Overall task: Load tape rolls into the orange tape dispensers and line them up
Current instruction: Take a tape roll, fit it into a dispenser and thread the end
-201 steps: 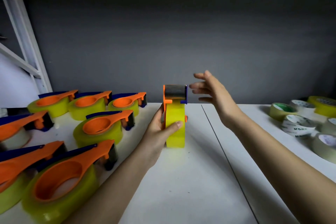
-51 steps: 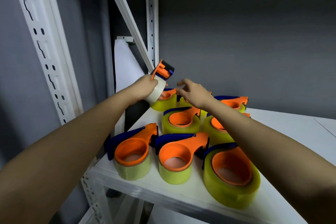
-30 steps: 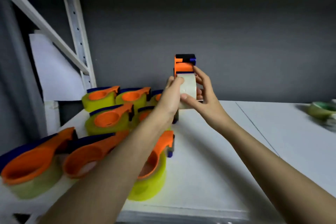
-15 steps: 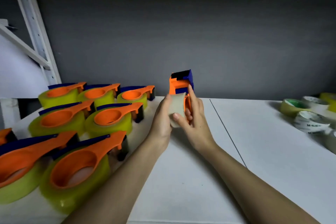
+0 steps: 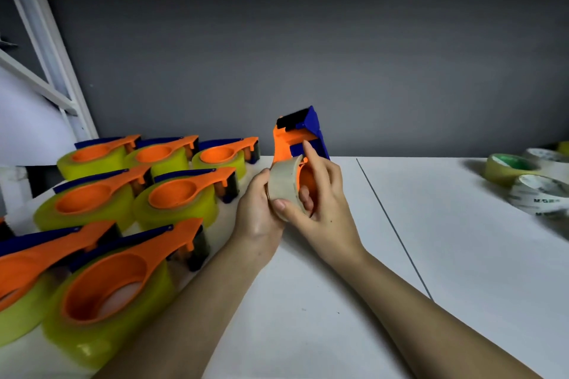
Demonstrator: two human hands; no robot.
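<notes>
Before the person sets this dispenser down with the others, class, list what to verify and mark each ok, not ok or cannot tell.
1. Pale tape roll sits on the orange dispenser: ok.
2. Left hand grips the roll: ok.
3. Right hand pinches roll and dispenser: ok.
4. Roll fully seated on the hub: cannot tell, fingers cover it.
5. Bare white table beside the lined-up loaded dispensers: ok.
6. Tape end threaded to the blade: cannot tell.
</notes>
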